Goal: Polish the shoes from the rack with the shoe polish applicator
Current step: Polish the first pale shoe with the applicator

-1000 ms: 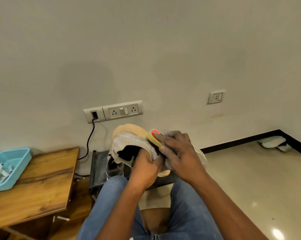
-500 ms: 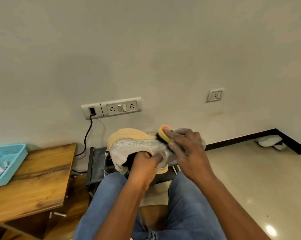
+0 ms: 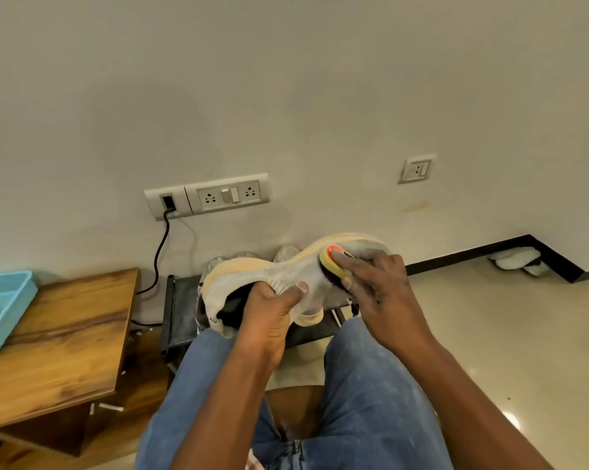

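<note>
The left hand (image 3: 269, 310) grips the grey knit shoe (image 3: 286, 276) at its collar, held above the lap (the rack (image 3: 181, 300) sits just behind). The right hand (image 3: 377, 283) pinches the yellow polish applicator (image 3: 332, 266) against the upper; pressing hard could buckle the soft knit and make the applicator skid off.

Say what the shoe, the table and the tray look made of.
Shoe: pale knit fabric, matte, mesh holes showing; the cream sole looks like foam or rubber.
Table: wood or veneer, satin, with visible grain.
Tray: light blue plastic, seemingly, with perforated walls.
</note>
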